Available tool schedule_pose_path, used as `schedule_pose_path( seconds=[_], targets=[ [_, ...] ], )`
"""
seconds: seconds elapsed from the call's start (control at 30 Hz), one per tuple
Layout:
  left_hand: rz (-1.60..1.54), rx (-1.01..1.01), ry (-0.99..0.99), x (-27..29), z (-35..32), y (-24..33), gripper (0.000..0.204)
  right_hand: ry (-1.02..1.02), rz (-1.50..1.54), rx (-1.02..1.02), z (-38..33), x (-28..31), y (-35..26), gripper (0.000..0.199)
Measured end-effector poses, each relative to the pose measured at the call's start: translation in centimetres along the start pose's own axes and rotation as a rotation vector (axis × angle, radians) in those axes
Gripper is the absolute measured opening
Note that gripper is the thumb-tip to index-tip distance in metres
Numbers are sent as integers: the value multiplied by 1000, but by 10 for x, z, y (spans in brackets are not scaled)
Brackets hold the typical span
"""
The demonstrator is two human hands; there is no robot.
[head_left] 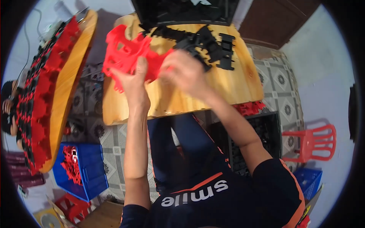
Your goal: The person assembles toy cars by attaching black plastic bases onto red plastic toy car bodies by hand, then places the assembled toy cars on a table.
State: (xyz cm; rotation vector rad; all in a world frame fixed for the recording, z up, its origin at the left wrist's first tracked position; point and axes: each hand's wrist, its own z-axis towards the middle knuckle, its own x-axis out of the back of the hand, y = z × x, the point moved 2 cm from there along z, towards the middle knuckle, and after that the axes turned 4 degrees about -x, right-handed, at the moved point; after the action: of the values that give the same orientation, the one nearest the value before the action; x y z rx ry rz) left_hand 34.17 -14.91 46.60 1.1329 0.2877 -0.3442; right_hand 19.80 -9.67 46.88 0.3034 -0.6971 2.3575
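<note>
A bright red moulded plastic part, with curved cut-outs and thin arms, is held up over the near left of the wooden table. My left hand grips its lower edge, with the thumb pointing up along it. At the part's right end is my right hand, blurred by motion. Its fingers are curled in, and a bit of red shows between them. Behind my hands, several black plastic parts lie in a loose heap. One black frame-like piece sits at the heap's right side.
A black bin stands at the table's far edge. To the left, another wooden table carries rows of red and black parts, with a person beyond. Around me are a blue crate, a black crate and a red chair.
</note>
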Motion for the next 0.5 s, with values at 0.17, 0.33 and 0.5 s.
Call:
schedule_pose_path(
  seconds=[0.17,0.33,0.5],
  targets=[
    [-204,205,62,21,-32,-11,77,216,225,-587,-30,55,34,20],
    [-658,548,-107,63,-95,-6,87,53,-359,-609,-63,141,139,22],
    [-584,599,0,51,-114,-7,72,-58,-536,-331,-89,131,157,23]
  ],
)
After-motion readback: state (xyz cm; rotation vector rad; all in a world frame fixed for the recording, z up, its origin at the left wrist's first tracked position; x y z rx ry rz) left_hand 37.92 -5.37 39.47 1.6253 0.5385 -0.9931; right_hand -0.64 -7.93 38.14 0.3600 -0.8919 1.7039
